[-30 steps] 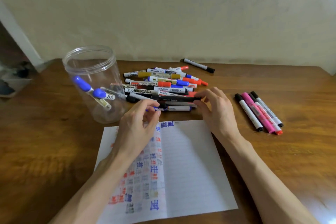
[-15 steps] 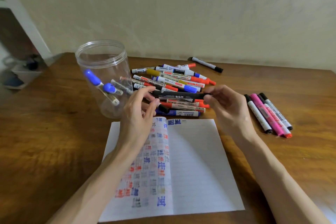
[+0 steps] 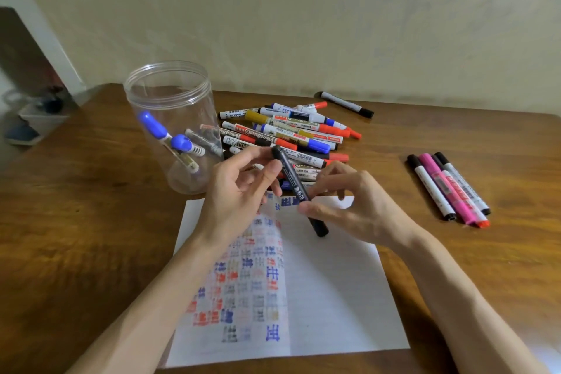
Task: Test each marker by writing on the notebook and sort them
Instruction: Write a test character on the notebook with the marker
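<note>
A black marker [image 3: 292, 180] slants above the top of the open notebook [image 3: 334, 288], held by both hands. My left hand [image 3: 239, 194] pinches its upper, capped end with thumb and fingers. My right hand [image 3: 349, 206] pinches its lower half; the lower tip [image 3: 321, 229] hangs just over the blank right page. The left page carries several rows of blue, red and grey test marks. A heap of several markers [image 3: 291, 133] lies behind my hands.
A clear plastic jar [image 3: 170, 94] with a few blue-capped markers stands at the left. Several markers in a row [image 3: 449, 188], black, pink and red, lie at the right. One black-capped marker [image 3: 347, 104] lies alone near the wall. The wooden table [image 3: 76, 237] runs under everything.
The black marker was lying level over the heap between both hands; it has come toward me and tilted, its right-hand end swung down over the notebook.
</note>
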Demonstrator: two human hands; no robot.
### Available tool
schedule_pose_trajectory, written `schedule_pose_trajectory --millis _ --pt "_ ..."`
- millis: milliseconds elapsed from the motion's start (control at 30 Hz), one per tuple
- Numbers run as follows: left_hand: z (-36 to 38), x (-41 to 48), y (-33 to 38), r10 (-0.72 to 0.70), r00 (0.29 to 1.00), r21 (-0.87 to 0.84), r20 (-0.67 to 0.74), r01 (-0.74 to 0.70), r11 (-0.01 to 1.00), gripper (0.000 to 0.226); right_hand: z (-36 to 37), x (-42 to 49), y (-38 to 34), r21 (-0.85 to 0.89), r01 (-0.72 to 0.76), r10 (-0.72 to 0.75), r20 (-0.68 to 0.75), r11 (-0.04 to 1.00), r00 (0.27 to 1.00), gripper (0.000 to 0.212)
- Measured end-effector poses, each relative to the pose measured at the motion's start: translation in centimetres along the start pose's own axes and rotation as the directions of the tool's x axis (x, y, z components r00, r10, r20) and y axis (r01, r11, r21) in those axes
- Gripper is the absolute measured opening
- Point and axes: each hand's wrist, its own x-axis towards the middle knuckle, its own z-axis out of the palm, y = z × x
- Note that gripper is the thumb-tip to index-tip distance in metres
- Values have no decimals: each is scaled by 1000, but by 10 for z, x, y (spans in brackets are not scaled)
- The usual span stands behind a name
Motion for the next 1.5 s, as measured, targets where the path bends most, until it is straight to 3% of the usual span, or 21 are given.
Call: schedule_pose_trajectory --millis 133,233,400,500,667,767,867,1034,1200,1501 --pt "3 -4 2 -12 987 67 163 1 998 36 2 0 -9 445 -40 96 -104 895 990 29" --pt "8 -8 0 34 964 267 264 -107 958 41 4 0 -7 464 -4 95 -173 886 980 19" --pt "3 -8 -7 160 954 427 254 -259 866 37 21 -2 -14 518 -6 145 -228 855 963 23" --pt "-1 -6 -12 125 961 442 246 -226 868 35 22 -1 -14 508 37 124 -280 860 952 23" --pt "0 -5 -7 -1 956 325 293 -99 941 32 12 -1 -21 470 47 105 -292 881 951 22" --pt "-23 -2 -9 -21 972 305 236 -54 951 25 -30 -4 -4 547 110 230 -515 830 826 36" --pt "-30 3 -12 -34 991 295 132 -6 955 24 -50 -9 9 580 82 357 -601 811 715 27" --pt "-11 -3 -9 3 981 338 193 -70 939 22 -2 -2 2 489 -131 354 -398 863 846 13" --pt "-14 -4 -11 70 985 400 161 -129 908 26 21 3 5 417 -164 333 -376 894 865 4" --pt "-14 -4 -20 105 976 517 190 -191 834 31 30 6 7 299 -215 329 -410 930 851 10"
